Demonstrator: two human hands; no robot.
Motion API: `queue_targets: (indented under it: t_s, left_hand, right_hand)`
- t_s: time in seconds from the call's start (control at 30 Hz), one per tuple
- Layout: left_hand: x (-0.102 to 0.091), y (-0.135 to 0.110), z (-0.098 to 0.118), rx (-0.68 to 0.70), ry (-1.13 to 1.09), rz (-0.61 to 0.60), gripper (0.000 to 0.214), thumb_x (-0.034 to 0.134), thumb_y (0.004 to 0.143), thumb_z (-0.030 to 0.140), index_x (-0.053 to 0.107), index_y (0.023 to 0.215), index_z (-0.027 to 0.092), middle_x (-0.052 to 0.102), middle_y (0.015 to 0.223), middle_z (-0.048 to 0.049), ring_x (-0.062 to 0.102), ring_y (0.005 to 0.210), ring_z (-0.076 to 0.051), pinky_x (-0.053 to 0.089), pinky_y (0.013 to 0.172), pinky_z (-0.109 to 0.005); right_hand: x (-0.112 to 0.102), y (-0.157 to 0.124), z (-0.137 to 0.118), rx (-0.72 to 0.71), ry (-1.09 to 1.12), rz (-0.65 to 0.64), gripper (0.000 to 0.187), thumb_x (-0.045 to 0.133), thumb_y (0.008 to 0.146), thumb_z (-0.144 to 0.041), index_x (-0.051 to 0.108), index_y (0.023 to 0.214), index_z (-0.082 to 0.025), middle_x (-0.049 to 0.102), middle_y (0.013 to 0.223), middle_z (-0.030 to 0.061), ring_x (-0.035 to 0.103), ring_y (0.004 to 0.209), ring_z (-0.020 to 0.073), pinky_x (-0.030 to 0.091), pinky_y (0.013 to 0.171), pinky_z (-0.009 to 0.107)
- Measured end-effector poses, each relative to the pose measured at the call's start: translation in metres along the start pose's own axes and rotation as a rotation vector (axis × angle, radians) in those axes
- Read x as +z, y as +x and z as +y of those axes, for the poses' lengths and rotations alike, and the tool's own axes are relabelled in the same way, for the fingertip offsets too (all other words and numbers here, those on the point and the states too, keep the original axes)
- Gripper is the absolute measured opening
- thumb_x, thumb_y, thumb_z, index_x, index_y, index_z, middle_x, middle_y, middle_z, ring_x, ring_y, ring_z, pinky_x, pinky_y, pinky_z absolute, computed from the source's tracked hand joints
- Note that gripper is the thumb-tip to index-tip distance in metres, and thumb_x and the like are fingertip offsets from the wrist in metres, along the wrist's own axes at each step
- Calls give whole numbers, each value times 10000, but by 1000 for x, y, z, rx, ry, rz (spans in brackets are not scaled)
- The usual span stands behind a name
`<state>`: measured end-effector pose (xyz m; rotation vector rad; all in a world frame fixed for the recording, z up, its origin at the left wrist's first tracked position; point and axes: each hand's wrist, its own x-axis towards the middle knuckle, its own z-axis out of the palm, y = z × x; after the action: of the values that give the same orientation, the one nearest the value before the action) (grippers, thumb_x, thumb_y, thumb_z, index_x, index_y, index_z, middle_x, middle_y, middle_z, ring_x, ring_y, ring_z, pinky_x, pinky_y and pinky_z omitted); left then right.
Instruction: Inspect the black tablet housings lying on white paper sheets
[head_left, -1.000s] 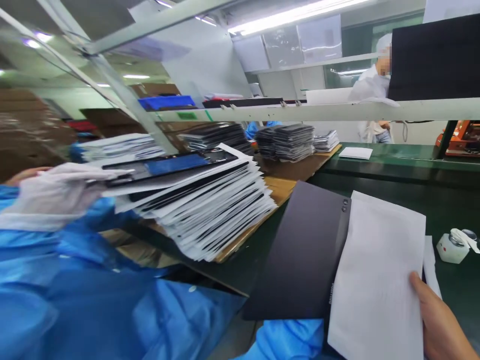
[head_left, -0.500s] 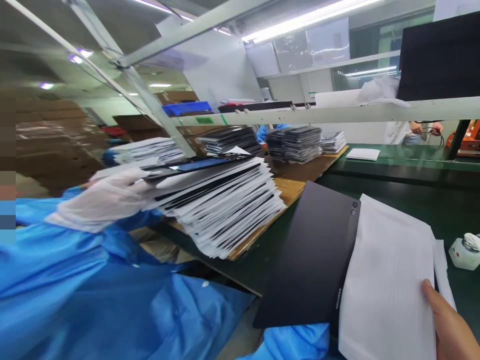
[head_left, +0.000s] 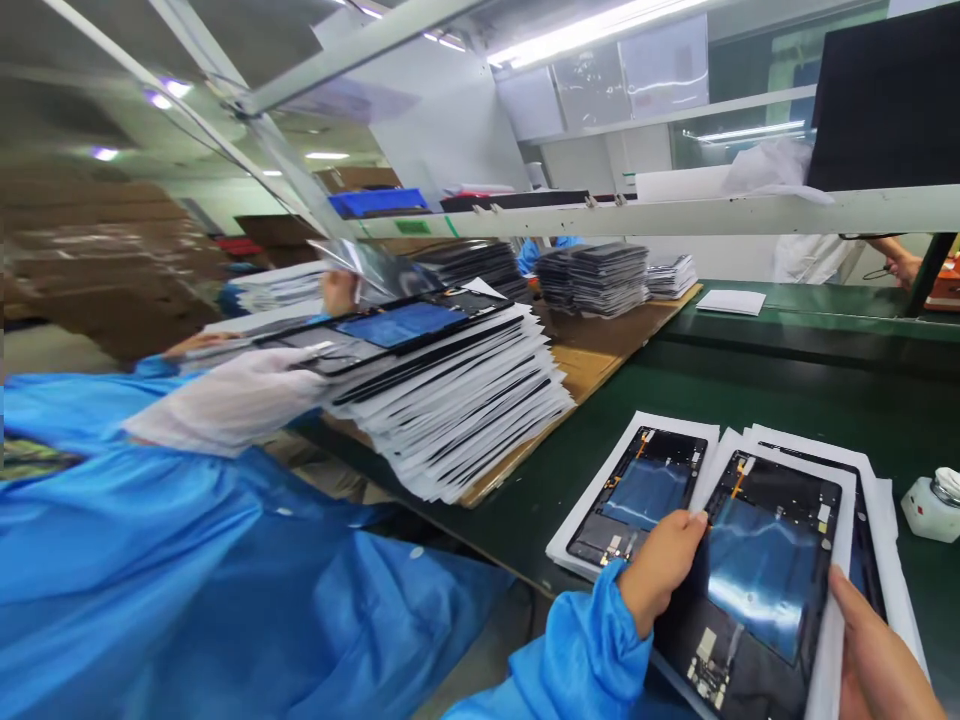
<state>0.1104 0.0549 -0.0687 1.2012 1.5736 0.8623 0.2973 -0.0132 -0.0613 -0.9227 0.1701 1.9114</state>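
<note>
My left hand [head_left: 665,568] grips the left edge of a tablet back cover [head_left: 772,560], thumb on top. The cover shows its inner side, with a bluish shiny area, an orange flex strip and small metal parts. White wrapping sheet [head_left: 846,540] shows along its right edge. My right hand [head_left: 879,640] closes on that edge, its thumb at the sheet. Under the left hand lies another tablet cover [head_left: 652,492] on a white sheet, inner side up. One more cover [head_left: 862,515] with white sheets is partly hidden behind the held one.
At left, a co-worker's gloved hand [head_left: 232,400] touches a tablet cover on a tall stack of white sheets and dark covers [head_left: 465,400]. Further back stand dark stacks [head_left: 592,280] on cardboard. A white bottle [head_left: 932,505] stands at right on the green bench [head_left: 600,400].
The cover in my left hand has turned from its plain dark outer side to its inner side and moved right, onto the white sheet. The cover lying at left has come into sight.
</note>
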Motion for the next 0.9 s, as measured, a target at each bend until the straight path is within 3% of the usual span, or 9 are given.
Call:
queue_targets:
  t_s: [0.1, 0.17, 0.27, 0.37, 0.47, 0.57, 0.7, 0.83, 0.9]
  left_hand:
    - [-13, 3, 4, 65, 144, 51, 303, 503, 748, 399, 554, 599, 141, 553, 614, -14, 484, 632, -154, 347, 613, -265]
    - [-33, 10, 10, 108, 208, 74, 320, 467, 749, 421, 577, 630, 145, 588, 662, -27, 508, 673, -177, 356, 635, -268]
    - [-71, 26, 16, 144, 306, 161, 353, 407, 763, 435, 593, 701, 141, 618, 751, -54, 526, 755, -203, 364, 691, -278]
    - [-105, 47, 13, 115, 398, 246, 370, 371, 767, 420, 596, 723, 130, 629, 777, -77, 540, 780, -217, 371, 702, -284]
    - [-123, 65, 3, 57, 477, 275, 383, 346, 769, 393, 604, 704, 118, 636, 745, -88, 562, 748, -221, 386, 668, -280]
    - [-128, 77, -4, 20, 555, 261, 395, 328, 781, 381, 616, 713, 119, 644, 762, -95, 579, 777, -229, 399, 671, -275]
    - [-126, 84, -3, -4, 702, 215, 399, 294, 807, 348, 604, 723, 110, 634, 847, -147, 577, 870, -261, 393, 762, -296]
    - [-115, 87, 12, -63, 906, 267, 447, 288, 797, 363, 562, 921, 33, 596, 877, -245, 541, 905, -401, 364, 786, -448]
    - [-100, 81, 25, -11, 986, 322, 508, 277, 797, 410, 498, 1066, 39, 577, 971, -249, 524, 938, -419, 358, 797, -473]
  right_hand:
    - [-2, 7, 4, -22, -58, -46, 632, 513, 787, -369, 268, 1335, -169, 612, 1033, 129, 592, 889, 267, 478, 763, 415]
    - [-8, 11, 3, -126, -161, -51, 730, 601, 724, -420, 264, 1334, -205, 582, 1099, 122, 584, 909, 260, 477, 769, 397]
    - [-22, 12, -6, -277, -290, 56, 861, 678, 602, -529, 291, 1315, -241, 507, 1208, 115, 571, 927, 258, 474, 775, 379]
    - [-39, 9, -21, -379, -349, 178, 947, 691, 504, -608, 331, 1285, -211, 450, 1265, 108, 521, 999, 269, 434, 847, 371]
    - [-58, 6, -36, -479, -441, 316, 914, 620, 536, -665, 334, 1280, -218, 433, 1280, 66, 452, 1081, 255, 343, 946, 370]
    - [-72, 9, -45, -527, -639, 428, 759, 551, 619, -652, 406, 1243, -245, 458, 1257, 38, 456, 1077, 257, 310, 963, 377]
    - [-71, 17, -50, -700, -968, 480, 562, 517, 691, -554, 559, 1104, -175, 566, 1107, 92, 478, 1056, 289, 311, 929, 375]
    - [-62, 26, -61, -752, -1026, 487, 563, 565, 678, -479, 560, 1113, -121, 628, 901, 94, 541, 910, 291, 334, 850, 372]
    - [-58, 28, -68, -738, -994, 486, 562, 571, 681, -476, 556, 1110, -113, 633, 813, 73, 561, 822, 268, 356, 794, 357]
